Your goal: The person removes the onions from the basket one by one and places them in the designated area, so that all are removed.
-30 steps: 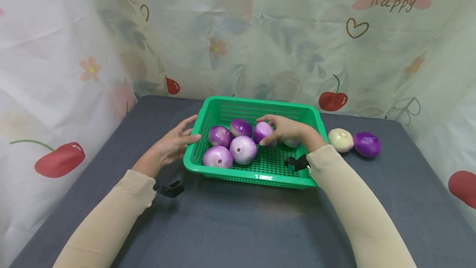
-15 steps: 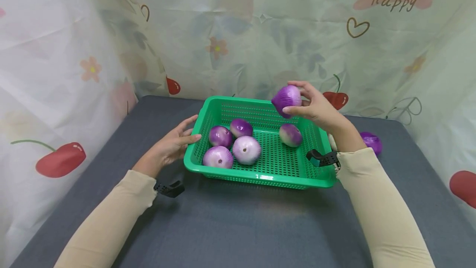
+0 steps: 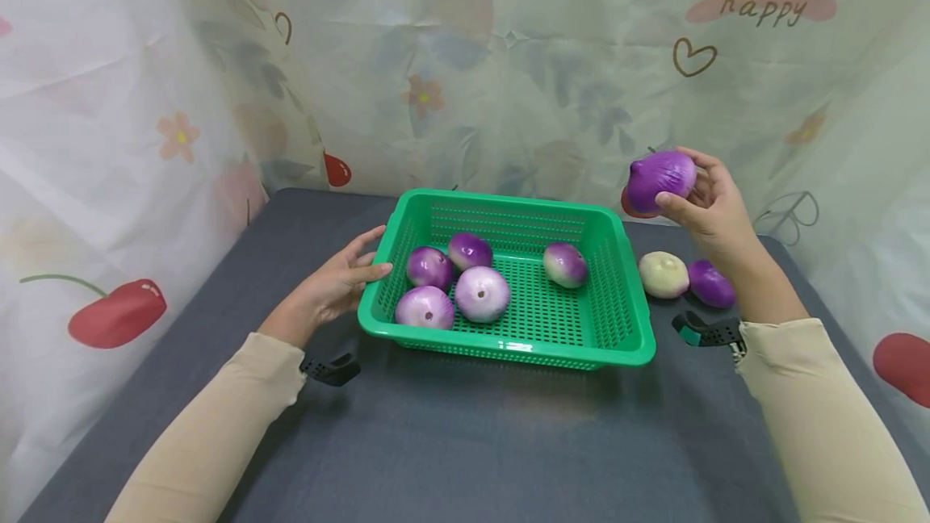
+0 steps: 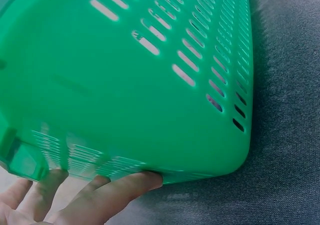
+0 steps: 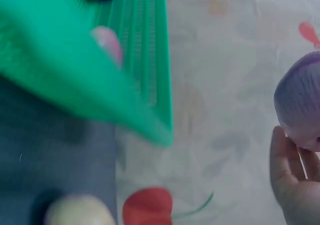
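Head view shows the grey table (image 3: 465,442) spreading below both grips, and on it the green basket (image 3: 641,297) stands between them. At its left end is the left hand (image 3: 330,285), the fingers apart and almost straight; they touch the end wall, with the thumb lying at the rim, so this hand seems to steady the basket rather than to grasp it. The right hand (image 3: 715,216) is raised beyond the opposite end, and it pinches the held onion (image 3: 661,180) between thumb and fingers, up in the air and outside the basket.

As for progress, the work appears to be somewhere in its middle. Below the right grip, the pale onion (image 3: 663,275) and the purple onion (image 3: 710,284) lie on the table, side by side; whether they touch cannot be told. To the left of the same grip, inside the basket, lie the lone onion (image 3: 566,265) and, nearer to the left hand, four onions (image 3: 483,294) gathered close. By this count, two onions on the table seem done, the pinched one is under way, and five seem left.
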